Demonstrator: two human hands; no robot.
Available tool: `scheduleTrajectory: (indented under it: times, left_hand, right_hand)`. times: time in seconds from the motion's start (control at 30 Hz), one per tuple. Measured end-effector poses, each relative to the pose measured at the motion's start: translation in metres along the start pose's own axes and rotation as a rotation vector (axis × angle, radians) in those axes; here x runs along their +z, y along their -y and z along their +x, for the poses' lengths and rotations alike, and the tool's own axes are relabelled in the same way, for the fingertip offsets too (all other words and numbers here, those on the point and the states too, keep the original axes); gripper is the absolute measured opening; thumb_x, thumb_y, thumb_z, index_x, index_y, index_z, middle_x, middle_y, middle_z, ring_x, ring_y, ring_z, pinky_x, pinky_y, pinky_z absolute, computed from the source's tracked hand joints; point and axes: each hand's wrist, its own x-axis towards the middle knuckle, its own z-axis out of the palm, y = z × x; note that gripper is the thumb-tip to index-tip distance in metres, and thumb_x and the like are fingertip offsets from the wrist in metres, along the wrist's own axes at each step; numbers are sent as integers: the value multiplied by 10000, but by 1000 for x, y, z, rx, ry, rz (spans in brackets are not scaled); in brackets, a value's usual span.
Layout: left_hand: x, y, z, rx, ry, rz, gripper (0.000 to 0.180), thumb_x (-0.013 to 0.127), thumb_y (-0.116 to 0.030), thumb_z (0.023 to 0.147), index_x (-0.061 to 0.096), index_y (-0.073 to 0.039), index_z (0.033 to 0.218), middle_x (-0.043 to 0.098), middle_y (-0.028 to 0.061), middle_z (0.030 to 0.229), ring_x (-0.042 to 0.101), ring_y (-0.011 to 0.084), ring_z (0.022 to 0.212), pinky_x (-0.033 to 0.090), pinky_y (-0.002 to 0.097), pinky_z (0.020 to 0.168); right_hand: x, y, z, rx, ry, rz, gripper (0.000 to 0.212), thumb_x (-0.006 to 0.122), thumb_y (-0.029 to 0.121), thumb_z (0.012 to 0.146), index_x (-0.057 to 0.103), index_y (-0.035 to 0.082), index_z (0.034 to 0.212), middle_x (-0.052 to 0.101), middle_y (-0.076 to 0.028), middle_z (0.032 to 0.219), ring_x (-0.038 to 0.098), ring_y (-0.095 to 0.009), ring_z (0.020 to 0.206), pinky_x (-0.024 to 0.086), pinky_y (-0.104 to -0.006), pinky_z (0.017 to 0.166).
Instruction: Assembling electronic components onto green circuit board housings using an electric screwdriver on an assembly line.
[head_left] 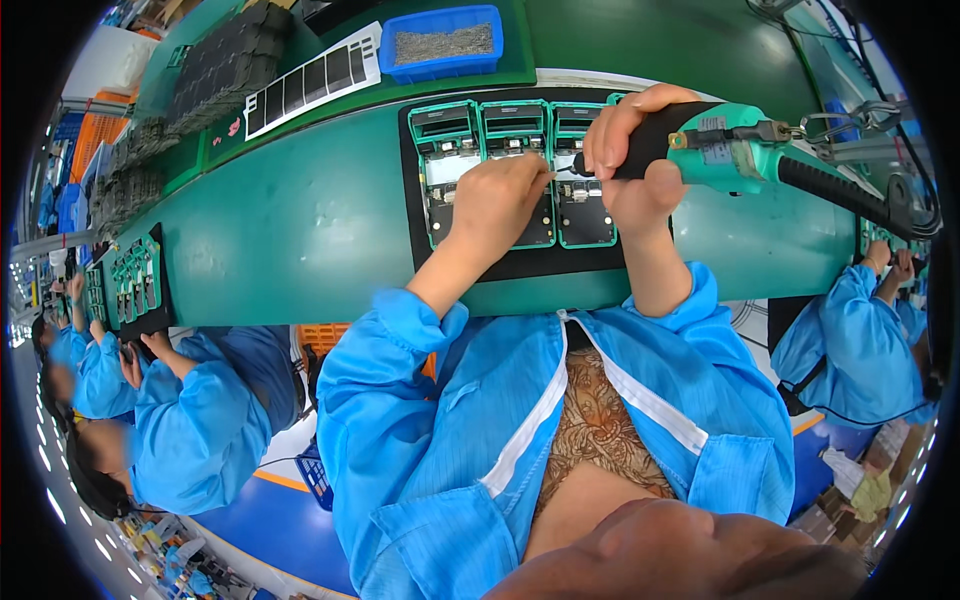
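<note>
My right hand is wrapped round a green-and-black electric screwdriver, held roughly level with its bit pointing left. Close to the bit's tip, the fingers of my left hand are pinched together; whatever they hold is too small or hidden to make out. Beneath both hands several green-framed device housings with dark boards lie in a row on a black mat. The left housing shows mostly uncovered, the middle housing is partly behind my left hand, and the right housing sits under the bit.
A blue bin of small metal pieces stands beyond the mat. Left of it are a white sheet with black rectangles and stacked dark plastic parts. A thick black cable trails right from the screwdriver. Co-workers in blue sit on both sides.
</note>
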Motion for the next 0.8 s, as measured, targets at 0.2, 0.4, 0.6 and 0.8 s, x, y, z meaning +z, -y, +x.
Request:
scheduleTrajectory:
  times: [0.2, 0.4, 0.6, 0.8]
  left_hand:
    - [3, -3, -3, 28, -45, -13, 147, 692, -130, 745, 556, -76, 744, 575, 83, 612, 582, 265, 574, 447, 371, 522]
    - [4, -5, -8, -75, -16, -110, 103, 683, -102, 770, 597, -58, 807, 612, 102, 662, 605, 287, 595, 460, 359, 519]
    - [-18, 0, 16, -105, 177, 85, 247, 686, -164, 755, 554, -51, 931, 608, 111, 732, 615, 290, 689, 474, 407, 601]
    - [-39, 86, 94, -179, -100, 179, 154, 625, -197, 819, 649, -97, 933, 666, 83, 811, 634, 295, 773, 487, 376, 644]
  right_hand:
    - [5, -2, -2, 25, 20, -23, 500, 689, 317, 795, 423, -1, 1075, 516, -67, 665, 480, -116, 530, 426, -235, 478]
    - [17, 1, -1, 67, -64, -147, 577, 685, 480, 776, 465, 24, 1053, 467, -39, 600, 440, -117, 465, 381, -247, 410]
    - [1, -23, -5, 46, -16, -65, 377, 626, 67, 771, 438, 12, 1093, 507, -53, 676, 485, -97, 556, 421, -220, 498]
    - [-2, -38, -4, 165, -76, -219, 336, 583, 142, 801, 439, 18, 1079, 503, -67, 682, 460, -125, 539, 424, -266, 508]
